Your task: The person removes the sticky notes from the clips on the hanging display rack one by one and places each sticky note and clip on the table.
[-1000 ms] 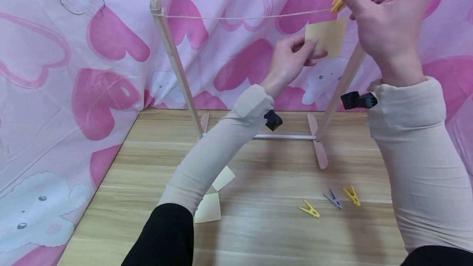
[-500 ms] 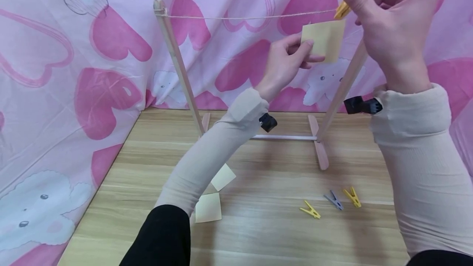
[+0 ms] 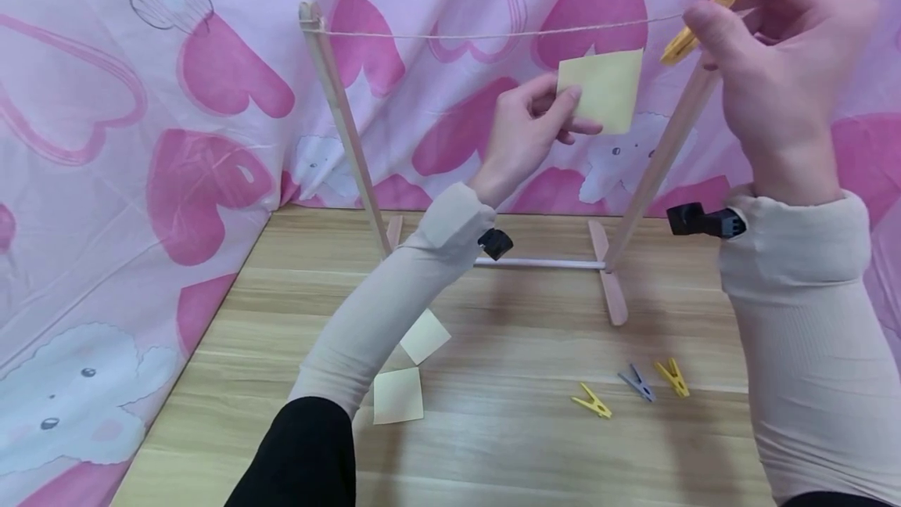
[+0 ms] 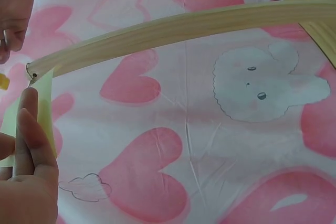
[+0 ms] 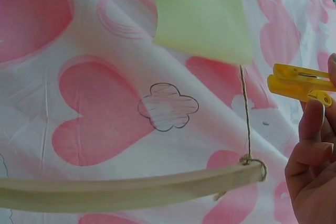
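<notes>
My left hand [image 3: 528, 120] pinches a pale yellow square of paper [image 3: 608, 92] by its left edge, just under the string [image 3: 479, 35]. Up at the right, my right hand [image 3: 791, 61] holds a yellow clothespin [image 3: 698, 27] between thumb and fingers. The clothespin's tip is apart from both the paper and the string. In the right wrist view the yellow clothespin [image 5: 299, 81] points toward the paper [image 5: 205, 19] with a gap between them. The left wrist view shows the left fingers [image 4: 32, 129] on the paper's lower part.
Wooden posts [image 3: 345, 124] carry the string, joined below by a white rod [image 3: 542, 263]. On the table [image 3: 507, 444] lie two yellow clothespins [image 3: 593, 401], a grey-blue clothespin [image 3: 637, 383] and paper squares [image 3: 398, 396]. A pink heart-patterned cloth [image 3: 218, 77] hangs behind.
The right hand has moved right and slightly down with the clothespin, away from the string. The left hand has drawn the paper left and down, away from the clothespin.
</notes>
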{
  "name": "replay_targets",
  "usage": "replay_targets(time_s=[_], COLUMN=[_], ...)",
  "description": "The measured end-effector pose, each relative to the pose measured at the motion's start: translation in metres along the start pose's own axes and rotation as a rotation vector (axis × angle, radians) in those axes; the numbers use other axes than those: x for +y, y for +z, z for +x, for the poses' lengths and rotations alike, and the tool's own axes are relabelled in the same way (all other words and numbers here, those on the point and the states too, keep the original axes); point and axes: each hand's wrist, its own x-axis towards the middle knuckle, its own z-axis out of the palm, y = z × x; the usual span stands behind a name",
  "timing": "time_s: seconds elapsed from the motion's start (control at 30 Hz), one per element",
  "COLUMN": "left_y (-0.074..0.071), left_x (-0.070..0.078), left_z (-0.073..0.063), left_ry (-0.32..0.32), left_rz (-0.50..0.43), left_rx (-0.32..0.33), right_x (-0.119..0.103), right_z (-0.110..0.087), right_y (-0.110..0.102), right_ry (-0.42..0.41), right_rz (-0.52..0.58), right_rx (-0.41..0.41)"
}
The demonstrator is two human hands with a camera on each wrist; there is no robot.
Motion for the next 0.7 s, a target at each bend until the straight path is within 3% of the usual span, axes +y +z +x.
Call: replay_targets(time_s=[0.17,0.33,0.57,0.7], left_y=[-0.005,-0.015,-0.030,-0.037], left_x=[-0.003,-0.005,-0.009,-0.011], left_z=[-0.007,-0.016,-0.031,-0.039], left_ry=[0.045,0.092,0.153,0.141], left_rz=[0.009,0.010,0.031,0.043], left_rx=[-0.002,0.000,-0.017,-0.020], right_x=[-0.002,-0.003,0.001,0.000], right_z=[-0.007,-0.015,-0.028,-0.035], right_y=[-0.007,-0.010,-0.018,-0.020], right_ry=[0.016,0.076,0.052,0.112], right_rz=[0.018,0.126,-0.017,0.073], right_rx=[0.016,0.026,0.000,0.027])
